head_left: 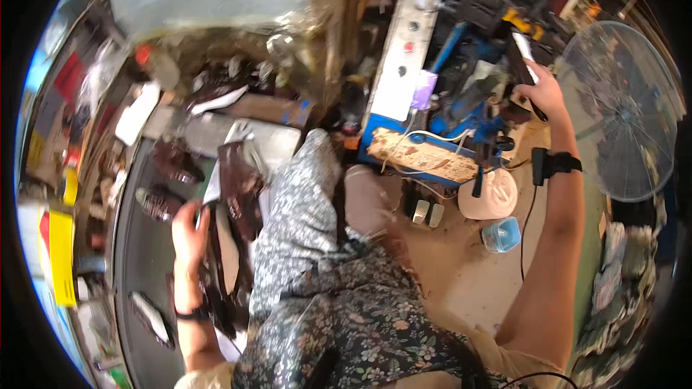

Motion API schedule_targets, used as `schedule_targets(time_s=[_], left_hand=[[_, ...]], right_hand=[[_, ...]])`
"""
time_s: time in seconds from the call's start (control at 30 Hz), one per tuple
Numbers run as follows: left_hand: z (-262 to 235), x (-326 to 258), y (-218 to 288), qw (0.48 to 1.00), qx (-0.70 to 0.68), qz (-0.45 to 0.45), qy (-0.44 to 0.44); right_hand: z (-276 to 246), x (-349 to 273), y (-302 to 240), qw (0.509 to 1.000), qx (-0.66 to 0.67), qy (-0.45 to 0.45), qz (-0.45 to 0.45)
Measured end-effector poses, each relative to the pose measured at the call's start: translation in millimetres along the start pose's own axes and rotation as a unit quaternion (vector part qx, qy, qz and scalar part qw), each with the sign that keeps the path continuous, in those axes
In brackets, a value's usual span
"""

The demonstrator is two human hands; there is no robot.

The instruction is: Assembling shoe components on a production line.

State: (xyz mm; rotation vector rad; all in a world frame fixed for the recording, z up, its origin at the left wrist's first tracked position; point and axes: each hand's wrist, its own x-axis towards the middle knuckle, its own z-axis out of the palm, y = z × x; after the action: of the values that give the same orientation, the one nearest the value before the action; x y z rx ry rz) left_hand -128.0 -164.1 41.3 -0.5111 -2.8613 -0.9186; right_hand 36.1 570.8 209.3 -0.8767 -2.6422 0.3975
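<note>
The right hand [540, 90] is stretched out to the far right and its fingers are closed around a dark long tool [525, 65] with a white part on its upper side; it is perhaps a heat gun or a glue tool, but the picture is too blurred there to be sure. The tool points away from the person, over a cluttered blue machine frame [461, 112]. A black wrist strap [555, 164] sits on the right forearm, and a thin black cable hangs down from it.

The left hand [189, 230] is near the left side, above a dark conveyor belt [133, 259]. Its fingers are closed on the edge of a dark brown leather piece [238, 187], which stands just beside a white flat sheet [213, 187]. More dark leather pieces [162, 202] lie on the belt, apart from each other.

Between the two arms are the person's knees in a flowered fabric [339, 302]. On the floor to the right of them stand a pale round container [490, 194] and a small light blue tub [502, 234], near each other. A worn wooden board [422, 155] lies at the near edge of the blue frame. At the far right a large round fan [623, 108] stands with its wire guard facing the person.
</note>
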Motion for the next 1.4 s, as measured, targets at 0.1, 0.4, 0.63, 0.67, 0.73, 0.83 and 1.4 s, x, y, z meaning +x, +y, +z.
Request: schedule_targets(time_s=[0.1, 0.4, 0.63, 0.67, 0.73, 0.83, 1.4], left_hand=[[19, 41, -62, 0.986, 0.017, -0.156, 0.065], [111, 145, -168, 0.904, -0.116, -0.370, 0.181], [44, 173, -175, 0.736, -0.519, -0.424, 0.099], [12, 139, -144, 0.673, -0.633, -0.378, 0.055], [-20, 87, -89, 0.657, -0.675, -0.334, -0.023], [-21, 22, -36, 0.486, -0.830, -0.236, -0.138], [148, 45, 151, 0.752, -0.536, -0.221, -0.315]], right_hand=[[38, -22, 5, 0.975, -0.040, 0.132, -0.172], [39, -7, 55, 0.983, -0.136, 0.110, -0.045], [44, 8, 15, 0.923, -0.292, 0.185, -0.169], [57, 1, -17, 0.884, -0.272, 0.221, -0.308], [117, -51, -90, 0.959, -0.033, 0.100, -0.263], [217, -121, -200, 0.921, 0.292, -0.165, -0.200], [220, -217, -281, 0.889, 0.302, -0.199, -0.282]])
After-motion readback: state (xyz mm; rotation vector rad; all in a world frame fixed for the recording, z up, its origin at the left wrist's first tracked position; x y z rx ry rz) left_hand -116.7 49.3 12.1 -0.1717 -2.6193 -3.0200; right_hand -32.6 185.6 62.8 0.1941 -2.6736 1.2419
